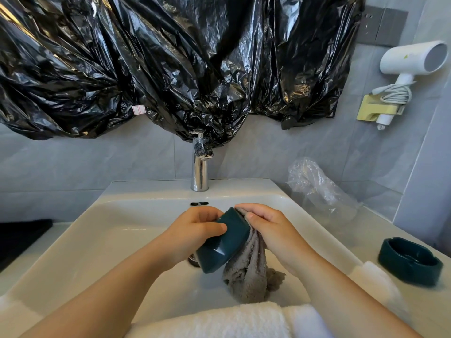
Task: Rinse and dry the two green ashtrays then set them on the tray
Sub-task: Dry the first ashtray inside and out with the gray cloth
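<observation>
Left hand (195, 230): is curling round the first ashtray (224, 245), thumb lying across its base and fingers wrapping the far wall.
Right hand (271, 228): is pinching a grey cloth (246, 276) in curled fingers and pressing it into the ashtray's open face.
First ashtray: is hanging between the 2 hands over the sink (122, 215), tilted on edge, with its base facing the left hand and its mouth facing the right.
Long axis: is running from the right fingertips down toward the left wrist.
Cloth tail: is dangling below the right hand into the basin.
Step, as I judge it: drying ashtray 1 of 2.
Second ashtray (410, 262): is sitting upright on the counter well out to the right of the right hand, which is the nearer hand to it.
Tray (22, 237): probably the dark flat slab lying far to the left of the left hand, cut by the frame edge.
Coming move turns on: the held ashtray going left across the basin, so the left hand is already gripping it on the side it needs to travel.
Faucet (200, 167): is standing beyond both hands, with no water visible.
White towel (219, 320): is lying along the rim below the forearms.
</observation>
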